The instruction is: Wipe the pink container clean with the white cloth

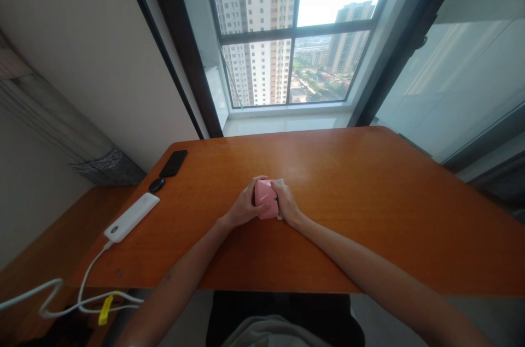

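A small pink case (266,200) with rounded corners is between my two hands, over the middle of the wooden table. My left hand (248,204) grips its left side, thumb along the near edge and fingers round the far edge. From the right, my right hand (287,202) closes against the case, its thumb on the pink top. A whitish, cloth-like piece (280,182) pokes out beneath the right fingers at the far side, with a bit more showing near the palm. Most of that piece is hidden by the hand.
The orange-brown table (369,188) reaches to the window ledge (287,124). Along its left edge lie a black phone (174,163), a small black round item (156,185) and a white power strip (132,217). From the strip a white cable (84,281) with a yellow tag (105,310) hangs off the edge.
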A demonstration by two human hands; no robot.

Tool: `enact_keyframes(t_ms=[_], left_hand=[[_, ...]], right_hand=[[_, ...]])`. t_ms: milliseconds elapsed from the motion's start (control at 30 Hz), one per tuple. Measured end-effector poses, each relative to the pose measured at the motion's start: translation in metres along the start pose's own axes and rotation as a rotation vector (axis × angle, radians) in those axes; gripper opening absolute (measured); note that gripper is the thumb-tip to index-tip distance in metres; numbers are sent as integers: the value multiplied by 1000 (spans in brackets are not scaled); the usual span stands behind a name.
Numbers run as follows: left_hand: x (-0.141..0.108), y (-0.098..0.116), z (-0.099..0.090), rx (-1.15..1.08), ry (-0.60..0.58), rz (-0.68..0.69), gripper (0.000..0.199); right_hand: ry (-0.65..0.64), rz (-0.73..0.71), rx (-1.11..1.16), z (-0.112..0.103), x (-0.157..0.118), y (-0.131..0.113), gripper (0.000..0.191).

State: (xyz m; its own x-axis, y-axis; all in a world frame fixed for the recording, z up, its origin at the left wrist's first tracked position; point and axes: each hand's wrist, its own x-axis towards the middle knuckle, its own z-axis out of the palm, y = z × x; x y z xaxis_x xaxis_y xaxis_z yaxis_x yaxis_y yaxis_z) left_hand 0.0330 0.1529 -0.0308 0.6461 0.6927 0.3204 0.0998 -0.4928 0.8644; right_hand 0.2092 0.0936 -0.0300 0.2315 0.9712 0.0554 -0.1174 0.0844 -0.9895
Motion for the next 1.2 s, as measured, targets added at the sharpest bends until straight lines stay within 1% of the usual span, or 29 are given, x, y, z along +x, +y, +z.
enact_keyframes(t_ms=[67,167,267,333,367,433,533,667,867,933,967,1033,1100,1200], left_hand=[[-2,-3,0,9,9,40,98],[-3,-3,-6,113,16,162,107],[-3,-1,-17,279,-41,280,123],[-2,0,-24,384,-96,315,133],[-2,1,-26,431,-114,320,133],[-3,2,-28,507,-130,318,126],[-3,3,-26,544,-108,303,114],[-3,5,-22,515,-89,296,112],[0,15,-17,380,-54,245,111],[1,17,-15,318,-34,175,109],[1,17,-14,274,-26,126,104],[2,14,-12,175,-18,41,89],[2,8,-9,108,-17,19,79],[0,0,-7,93,-16,48,83]], right_hand=[[-3,0,-8,0,-1,-1,53],[13,-16,-22,0,0,-5,53],[18,-28,-36,0,1,-9,54],[7,-16,-37,0,1,-10,54],[1,-8,-33,0,1,-10,55],[-10,2,-15,0,2,-9,56],[-4,-3,-1,1,3,-7,57],[14,-21,-15,1,4,-8,57],[45,32,-3,2,2,-11,55],[30,50,0,2,1,-9,54],[14,54,0,2,0,-8,55],[-9,48,2,1,-1,-6,56],[-13,34,7,1,-2,-5,55],[-10,38,7,1,-3,-5,54]])
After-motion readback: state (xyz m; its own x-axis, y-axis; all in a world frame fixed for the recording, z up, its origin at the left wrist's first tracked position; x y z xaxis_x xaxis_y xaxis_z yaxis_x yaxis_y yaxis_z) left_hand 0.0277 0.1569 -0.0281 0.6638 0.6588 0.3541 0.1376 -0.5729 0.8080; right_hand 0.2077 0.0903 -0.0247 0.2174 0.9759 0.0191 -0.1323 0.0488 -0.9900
